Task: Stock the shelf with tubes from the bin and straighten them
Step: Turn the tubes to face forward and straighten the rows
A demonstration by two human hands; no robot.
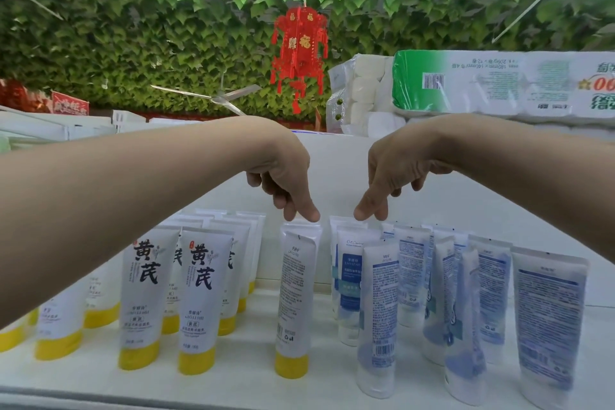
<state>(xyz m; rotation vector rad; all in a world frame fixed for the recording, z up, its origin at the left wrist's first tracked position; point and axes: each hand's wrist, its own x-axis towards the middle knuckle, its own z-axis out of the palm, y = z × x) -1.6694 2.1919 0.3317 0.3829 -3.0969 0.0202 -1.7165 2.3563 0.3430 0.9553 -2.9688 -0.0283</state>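
Shelf: a white shelf [253, 376] runs across the view at chest height, with tubes standing cap-down all along it.
Yellow tubes: the yellow tubes [199, 303] fill the left part in rows from the front edge to the back, with their printed fronts facing out.
Lone tube: one yellow-capped tube [296, 293] stands apart near the middle, close to the front edge. Its small-print back faces out and it is roughly upright.
Blue tubes: the blue tubes [409, 276] crowd the right part. Several lean and face different ways.
Left hand: the left hand [283, 176] hangs over the middle of the shelf, knuckles up. Its fingers are loose and grip nothing. The forefinger tip [311, 215] points down and rests on the lone tube's crimped top.
Right hand: the right hand [396, 166] mirrors it just beside, also relaxed and holding nothing. Its forefinger tip [362, 211] is at the top edge of a rear blue tube [344, 222].
Above: packs of toilet paper [499, 83] lie on the top board at the right.
Behind: a red lantern [299, 50] hangs in front of a wall of green leaves [133, 43], with a fan [216, 98] to its lower left.
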